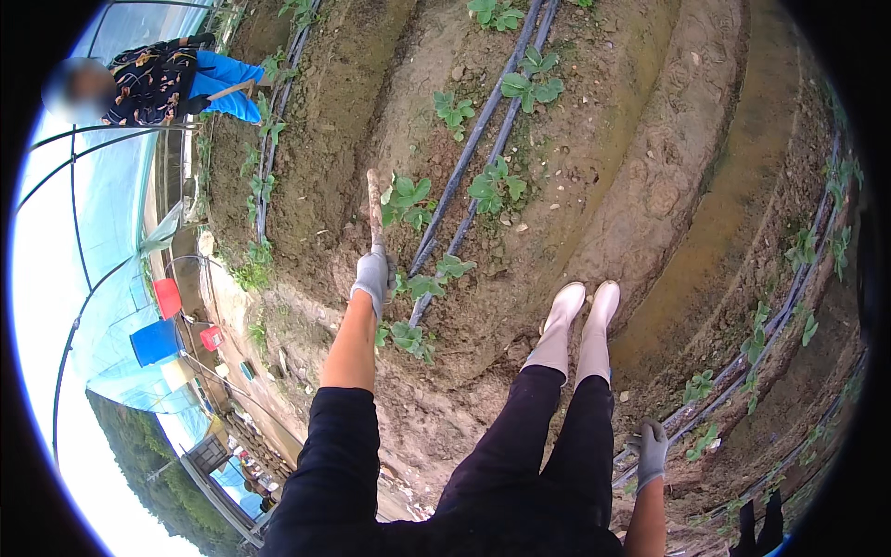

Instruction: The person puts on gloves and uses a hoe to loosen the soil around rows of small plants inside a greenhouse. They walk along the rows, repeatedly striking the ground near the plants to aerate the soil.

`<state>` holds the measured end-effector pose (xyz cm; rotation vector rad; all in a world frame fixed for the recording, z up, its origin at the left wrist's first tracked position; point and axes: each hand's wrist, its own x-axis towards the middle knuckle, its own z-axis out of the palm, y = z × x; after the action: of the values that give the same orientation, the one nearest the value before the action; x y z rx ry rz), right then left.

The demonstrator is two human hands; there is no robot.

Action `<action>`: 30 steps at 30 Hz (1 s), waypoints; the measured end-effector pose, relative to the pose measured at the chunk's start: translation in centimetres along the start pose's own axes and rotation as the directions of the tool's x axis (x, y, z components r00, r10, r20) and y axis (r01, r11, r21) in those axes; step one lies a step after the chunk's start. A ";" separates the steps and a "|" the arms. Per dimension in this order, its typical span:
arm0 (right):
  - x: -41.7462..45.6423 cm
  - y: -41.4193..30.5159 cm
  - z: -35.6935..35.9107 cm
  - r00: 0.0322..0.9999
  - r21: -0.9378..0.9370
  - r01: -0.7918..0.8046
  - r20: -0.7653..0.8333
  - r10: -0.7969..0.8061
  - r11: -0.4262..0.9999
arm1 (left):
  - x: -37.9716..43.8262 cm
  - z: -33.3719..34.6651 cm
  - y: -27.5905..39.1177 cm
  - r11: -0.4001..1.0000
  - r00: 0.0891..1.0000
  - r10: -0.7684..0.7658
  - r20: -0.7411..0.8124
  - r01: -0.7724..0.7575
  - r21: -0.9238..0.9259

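In a grey work glove, my left hand (374, 273) is wrapped around a soil-stained wooden handle (374, 202). One end of the handle points away from me, beside a leafy seedling (408, 198). Whatever lies at its near end is hidden by the hand. My right hand (651, 449), also gloved, hangs low beside my right leg with its fingers loosely apart and nothing visible in them. Two dark drip hoses (477, 139) run along the soil bed before me, with several young plants (532, 87) beside them. My pale rubber boots (567, 306) stand together on the muddy ground.
A furrow of brown water (731, 202) lies right of my boots. More planted rows with hoses (786, 313) curve along the right. At upper left, another person (160, 80) holds a wooden-handled tool. Blue (154, 342) and red buckets (167, 298) sit near plastic greenhouse sheeting (111, 230).
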<state>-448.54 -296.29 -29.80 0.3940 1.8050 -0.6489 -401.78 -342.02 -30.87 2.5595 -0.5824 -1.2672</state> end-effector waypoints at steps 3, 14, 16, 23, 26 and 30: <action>0.0 -0.1 0.4 1.000 -0.025 -0.005 0.020 0.005 1.000 | 0.6 -0.6 -2.1 0.987 0.992 -0.116 0.051 0.121 -0.103; 0.5 -0.1 0.7 0.999 -0.042 0.015 0.051 -0.013 0.999 | -0.3 -1.1 -5.7 0.900 0.961 -0.194 0.199 0.255 -0.353; 0.6 0.1 1.3 0.997 -0.029 0.026 0.067 -0.024 0.999 | -0.2 -1.5 -6.8 0.870 0.936 -0.235 0.264 0.324 -0.373; 0.6 -0.1 0.9 0.998 -0.016 0.028 0.057 -0.027 0.999 | -5.0 0.7 -3.1 0.874 0.990 -0.064 0.124 0.115 -0.472; 0.5 0.5 0.9 0.999 -0.019 0.026 0.046 -0.025 0.999 | -8.0 2.3 -0.8 0.905 0.995 0.041 0.092 0.002 -0.426; 0.4 1.3 1.1 0.998 -0.009 0.034 0.057 -0.033 0.999 | -10.7 5.0 1.1 0.967 0.945 0.169 0.280 -0.104 -0.231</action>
<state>-447.07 -295.93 -30.70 0.3359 1.7636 -0.6674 -411.91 -338.38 -25.82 2.1318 -0.6308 -1.5837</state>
